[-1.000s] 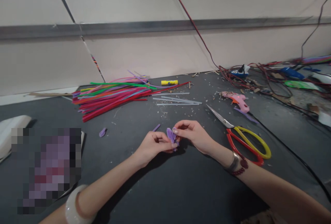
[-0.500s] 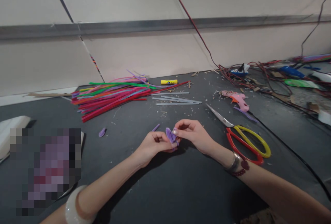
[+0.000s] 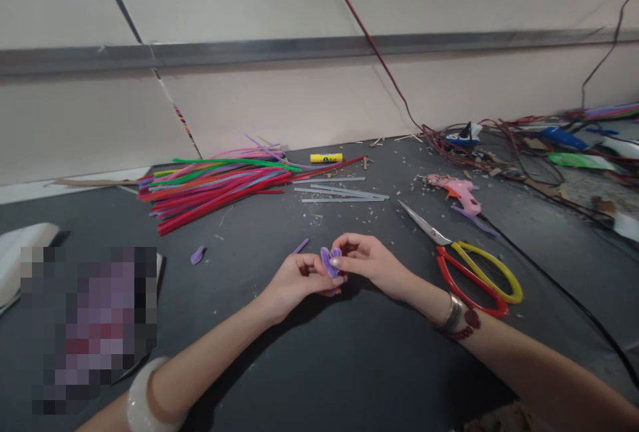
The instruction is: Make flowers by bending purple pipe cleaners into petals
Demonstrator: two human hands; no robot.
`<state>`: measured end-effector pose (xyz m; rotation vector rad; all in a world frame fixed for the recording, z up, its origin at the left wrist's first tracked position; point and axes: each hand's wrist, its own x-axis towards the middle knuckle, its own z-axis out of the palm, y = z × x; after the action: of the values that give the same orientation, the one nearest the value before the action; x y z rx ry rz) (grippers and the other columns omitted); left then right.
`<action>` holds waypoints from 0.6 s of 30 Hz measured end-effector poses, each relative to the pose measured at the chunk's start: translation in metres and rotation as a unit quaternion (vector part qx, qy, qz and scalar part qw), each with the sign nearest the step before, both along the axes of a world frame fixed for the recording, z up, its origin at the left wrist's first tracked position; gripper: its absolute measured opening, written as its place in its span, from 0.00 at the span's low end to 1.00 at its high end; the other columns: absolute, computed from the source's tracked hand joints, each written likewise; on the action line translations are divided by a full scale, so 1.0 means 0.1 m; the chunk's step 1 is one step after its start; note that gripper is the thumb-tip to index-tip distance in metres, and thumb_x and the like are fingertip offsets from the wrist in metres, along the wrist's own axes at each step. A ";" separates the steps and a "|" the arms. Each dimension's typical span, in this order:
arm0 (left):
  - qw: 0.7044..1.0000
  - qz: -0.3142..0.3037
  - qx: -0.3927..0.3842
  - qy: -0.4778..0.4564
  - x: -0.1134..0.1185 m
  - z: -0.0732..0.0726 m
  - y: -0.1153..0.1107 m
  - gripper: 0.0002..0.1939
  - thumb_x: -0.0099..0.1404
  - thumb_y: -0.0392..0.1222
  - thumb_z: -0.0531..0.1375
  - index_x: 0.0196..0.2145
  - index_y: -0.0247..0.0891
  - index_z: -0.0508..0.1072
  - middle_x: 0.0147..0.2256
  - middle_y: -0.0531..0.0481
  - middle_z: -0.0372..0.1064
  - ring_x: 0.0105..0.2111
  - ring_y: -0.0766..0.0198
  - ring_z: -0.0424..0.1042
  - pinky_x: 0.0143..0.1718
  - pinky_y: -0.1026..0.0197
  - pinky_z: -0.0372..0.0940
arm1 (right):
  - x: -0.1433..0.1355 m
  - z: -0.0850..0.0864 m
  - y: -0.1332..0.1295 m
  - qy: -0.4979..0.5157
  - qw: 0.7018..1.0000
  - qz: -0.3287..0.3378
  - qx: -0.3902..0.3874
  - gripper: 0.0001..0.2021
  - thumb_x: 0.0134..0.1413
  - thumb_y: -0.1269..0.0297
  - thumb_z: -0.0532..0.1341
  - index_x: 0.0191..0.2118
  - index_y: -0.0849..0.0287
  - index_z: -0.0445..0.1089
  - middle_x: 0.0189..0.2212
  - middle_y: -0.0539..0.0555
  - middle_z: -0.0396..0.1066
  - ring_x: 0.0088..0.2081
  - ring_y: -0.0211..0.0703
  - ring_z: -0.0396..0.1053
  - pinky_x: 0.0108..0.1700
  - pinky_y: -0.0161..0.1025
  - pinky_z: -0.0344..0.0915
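Near the middle of the dark table, my left hand (image 3: 298, 283) pinches a small purple pipe-cleaner piece (image 3: 327, 260) bent into petal-like loops. From the other side my right hand (image 3: 367, 260) has its thumb and finger closed on the same piece. My fingertips hide its lower part. Just beyond my left hand lies a short purple pipe-cleaner length (image 3: 301, 245). Farther left, a small purple looped piece (image 3: 198, 255) rests on the table. Scissors (image 3: 452, 242) with one red and one yellow handle lie open to the right of my right hand.
A bundle of coloured pipe cleaners (image 3: 214, 192) lies at the back left. Behind my hands are clear glue sticks (image 3: 344, 194) and a yellow tube (image 3: 326, 158). A pink glue gun (image 3: 462, 194) trails a black cord at right, near tangled cables (image 3: 439, 141). Scraps litter the table.
My right thumb and fingers have shifted slightly on the purple piece, and its two loops now show side by side. My left hand has barely moved.
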<state>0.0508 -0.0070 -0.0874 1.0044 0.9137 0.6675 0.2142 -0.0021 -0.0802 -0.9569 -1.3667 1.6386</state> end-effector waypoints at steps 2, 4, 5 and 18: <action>1.000 -0.005 -0.001 0.003 0.00 0.02 0.00 0.08 0.45 0.36 0.67 0.20 0.32 0.70 0.24 0.50 0.73 0.25 0.68 0.71 0.34 0.62 0.66 | -0.01 0.00 -0.01 -0.009 1.000 0.020 -0.008 0.10 0.43 0.62 0.64 0.32 0.61 0.69 0.24 0.48 0.68 0.25 0.33 0.63 0.29 0.33 0.60; 1.000 -0.011 0.000 0.006 0.00 0.02 0.00 0.08 0.46 0.36 0.66 0.20 0.32 0.70 0.26 0.49 0.74 0.25 0.68 0.71 0.35 0.61 0.66 | -0.01 0.01 -0.02 -0.020 0.999 0.035 -0.003 0.09 0.44 0.61 0.63 0.31 0.61 0.71 0.23 0.48 0.68 0.23 0.32 0.61 0.27 0.32 0.59; 1.000 -0.014 0.001 0.005 0.00 0.02 -0.01 0.07 0.46 0.36 0.66 0.21 0.32 0.71 0.27 0.49 0.74 0.25 0.68 0.71 0.35 0.60 0.66 | -0.01 0.02 -0.02 -0.026 0.999 0.037 0.001 0.08 0.44 0.61 0.63 0.29 0.62 0.71 0.22 0.48 0.67 0.22 0.31 0.60 0.26 0.32 0.58; 0.998 -0.026 -0.028 -0.045 -0.04 -0.03 0.01 0.07 0.48 0.37 0.65 0.25 0.31 0.74 0.27 0.46 0.74 0.28 0.65 0.73 0.36 0.60 0.67 | 0.03 -0.01 0.02 -0.030 1.000 0.007 0.000 0.09 0.43 0.60 0.63 0.27 0.62 0.69 0.18 0.47 0.65 0.19 0.29 0.58 0.23 0.31 0.57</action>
<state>0.0471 -0.0063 -0.0908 0.9387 0.8197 0.6349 0.2171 0.0001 -0.0810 -1.0076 -1.4159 1.6319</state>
